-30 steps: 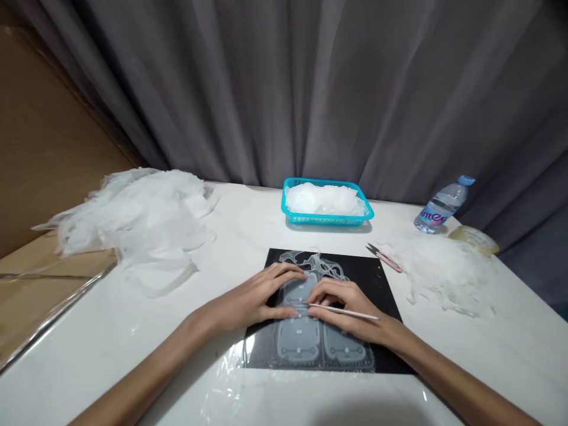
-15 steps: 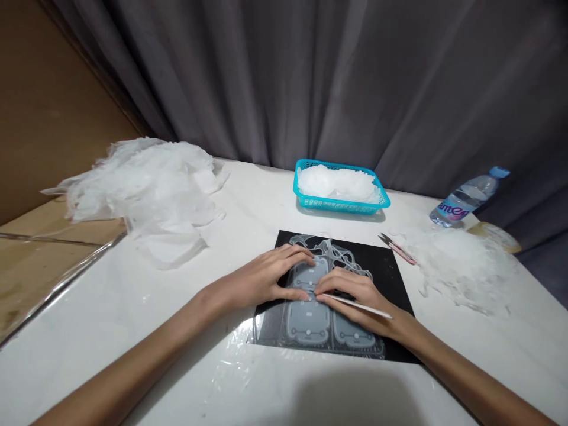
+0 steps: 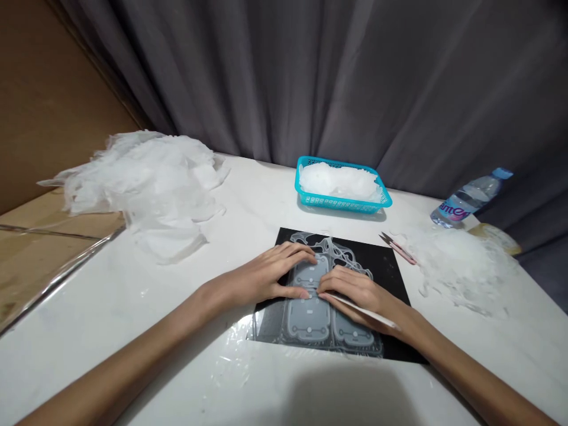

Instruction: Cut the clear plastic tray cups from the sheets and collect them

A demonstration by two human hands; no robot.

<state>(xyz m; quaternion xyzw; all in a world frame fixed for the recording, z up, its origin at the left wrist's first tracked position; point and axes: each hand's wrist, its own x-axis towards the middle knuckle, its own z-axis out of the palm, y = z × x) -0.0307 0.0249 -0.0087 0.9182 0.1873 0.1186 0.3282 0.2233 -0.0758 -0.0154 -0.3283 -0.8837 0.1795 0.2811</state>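
Head camera gave me the whole workspace from above: a translucent sheet of panels lay flat on a black mat, near the middle of the white table. I could make out rounded panels with raised-looking rims, and pale looping strands at the far end. The left hand rested on the sheet with fingers and thumb spread, fingertips at the far panel and thumb by the seam between the two left-hand panels; I saw nothing gripped in it. The right hand pinched a slim white stick between thumb and fingers, its tip close to that seam, though those fingers hid the exact contact.

I judged the sheet very light, thin and flexible, more likely to slide or curl than to crush. Its gloss suggested a slippery surface on the smooth mat, so the spread left hand seemed a sensible anchor. For lifting, I would have chosen a broad outer rim and supported the panels from beneath; the strands looked too flimsy to pull by and liable to stretch or tear. The stick looked light and stiff, best held close to its tip for fine control. Beyond the mat's right edge, I noted small pink-handled snips beside a tangle of clear scraps.
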